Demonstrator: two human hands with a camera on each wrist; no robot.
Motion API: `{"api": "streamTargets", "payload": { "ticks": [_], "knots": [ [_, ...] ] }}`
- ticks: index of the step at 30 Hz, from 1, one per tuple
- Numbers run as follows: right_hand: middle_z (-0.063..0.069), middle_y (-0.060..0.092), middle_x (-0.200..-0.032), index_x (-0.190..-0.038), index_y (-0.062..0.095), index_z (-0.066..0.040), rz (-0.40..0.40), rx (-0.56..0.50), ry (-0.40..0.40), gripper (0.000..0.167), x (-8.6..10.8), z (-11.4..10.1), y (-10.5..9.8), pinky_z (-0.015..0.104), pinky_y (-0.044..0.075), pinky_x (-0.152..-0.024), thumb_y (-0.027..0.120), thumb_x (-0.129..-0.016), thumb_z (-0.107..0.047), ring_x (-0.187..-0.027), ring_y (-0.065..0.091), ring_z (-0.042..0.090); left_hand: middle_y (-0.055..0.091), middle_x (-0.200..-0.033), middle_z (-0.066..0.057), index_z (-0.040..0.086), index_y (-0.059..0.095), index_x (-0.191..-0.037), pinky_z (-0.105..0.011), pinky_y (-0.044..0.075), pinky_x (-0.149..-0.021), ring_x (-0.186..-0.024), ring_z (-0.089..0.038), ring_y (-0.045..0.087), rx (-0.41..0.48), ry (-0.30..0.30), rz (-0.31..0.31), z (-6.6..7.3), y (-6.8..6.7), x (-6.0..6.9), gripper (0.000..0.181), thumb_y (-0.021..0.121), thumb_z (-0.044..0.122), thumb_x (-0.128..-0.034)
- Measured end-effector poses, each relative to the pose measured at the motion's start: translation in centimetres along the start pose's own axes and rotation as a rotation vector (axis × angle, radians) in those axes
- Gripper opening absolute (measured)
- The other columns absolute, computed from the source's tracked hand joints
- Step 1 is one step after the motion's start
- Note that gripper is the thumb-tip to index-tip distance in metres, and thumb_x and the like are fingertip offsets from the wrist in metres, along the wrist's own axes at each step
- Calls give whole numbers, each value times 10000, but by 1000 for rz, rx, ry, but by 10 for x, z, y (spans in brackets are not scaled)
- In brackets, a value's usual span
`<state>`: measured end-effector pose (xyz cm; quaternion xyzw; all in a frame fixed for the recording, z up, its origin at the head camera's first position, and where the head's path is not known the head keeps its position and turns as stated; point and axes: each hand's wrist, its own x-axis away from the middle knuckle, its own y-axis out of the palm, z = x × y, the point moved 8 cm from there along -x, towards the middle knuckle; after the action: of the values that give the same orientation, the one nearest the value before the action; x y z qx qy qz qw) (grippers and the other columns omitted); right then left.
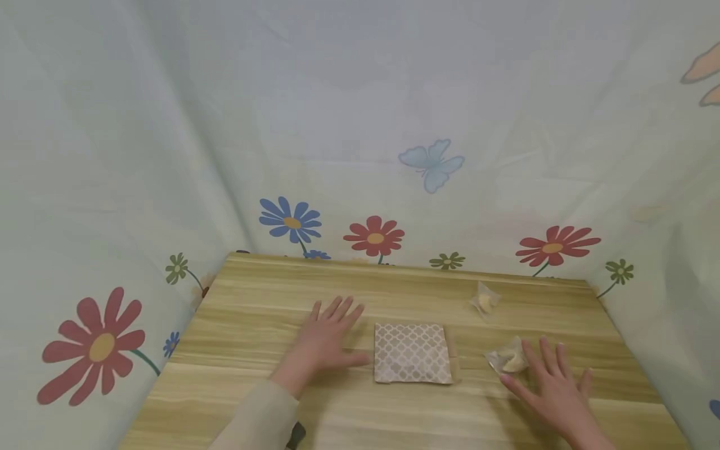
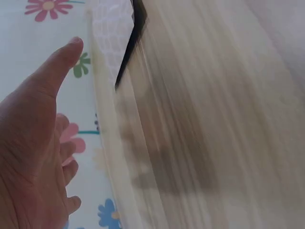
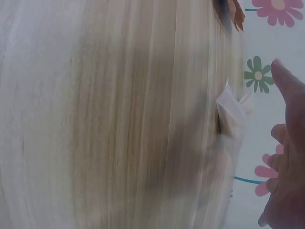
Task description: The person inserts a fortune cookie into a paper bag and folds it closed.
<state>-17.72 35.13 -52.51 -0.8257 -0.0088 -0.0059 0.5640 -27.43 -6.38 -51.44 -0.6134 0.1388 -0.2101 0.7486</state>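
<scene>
A flat, square paper packet (image 1: 412,353) with a pale quatrefoil pattern lies mid-table. To its left my left hand (image 1: 327,340) is held over the wood, fingers spread, thumb pointing toward the packet without gripping it. My right hand (image 1: 554,387) is spread on the other side, beside a small clear plastic bag (image 1: 509,358) with something pale yellow inside. Whether the fingertips touch that bag I cannot tell. Farther back lies a second clear bag (image 1: 485,301) with similar pale contents. In the left wrist view the packet (image 2: 113,33) stands beyond the thumb; the right wrist view shows a clear bag (image 3: 232,112).
The wooden table (image 1: 270,294) has its back edge against a white curtain (image 1: 337,125) printed with flowers and butterflies, which also hangs along both sides. A brown flap (image 1: 453,359) sticks out from the packet's right edge. Something dark (image 1: 295,435) shows beside the left sleeve.
</scene>
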Motion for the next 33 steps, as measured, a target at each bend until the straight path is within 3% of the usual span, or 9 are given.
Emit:
{"api": "streamTargets", "payload": {
  "ticks": [7,15,24,33],
  "knots": [
    [323,82,-1730,-1685,269,-70,7,-7,-12,979,-2,-4,1,876,-197,-1063,621,-993,-665,-1578,-40,580,226,-1775,-81,235,267,-1715,-668,123,-1291,-1637,-331,189,-42,76,-47,32,0,-30,1151,646,864,-829],
    [333,88,-1724,-1688,261,-66,3,-30,-25,970,-3,-7,3,869,-208,-1062,626,-1000,-645,-1580,-43,574,167,-1790,-52,255,220,-1726,-619,81,-1312,-1649,-299,141,-32,109,-117,64,3,-54,1248,700,884,-761],
    [327,95,-1727,-1690,271,-84,4,-42,-31,961,-4,-9,6,884,-175,-1067,635,-997,-642,-1584,-23,571,152,-1794,-3,275,200,-1729,-562,75,-1326,-1652,-243,130,-77,150,-149,89,17,-68,1285,719,896,-730],
    [317,131,-1726,-1675,316,-82,7,-52,-34,955,-7,-14,8,888,-143,-1085,672,-977,-628,-1590,19,560,202,-1783,-16,220,206,-1726,-521,132,-1327,-1638,-223,195,-67,172,-133,113,33,-78,1344,746,898,-698]
  ]
}}
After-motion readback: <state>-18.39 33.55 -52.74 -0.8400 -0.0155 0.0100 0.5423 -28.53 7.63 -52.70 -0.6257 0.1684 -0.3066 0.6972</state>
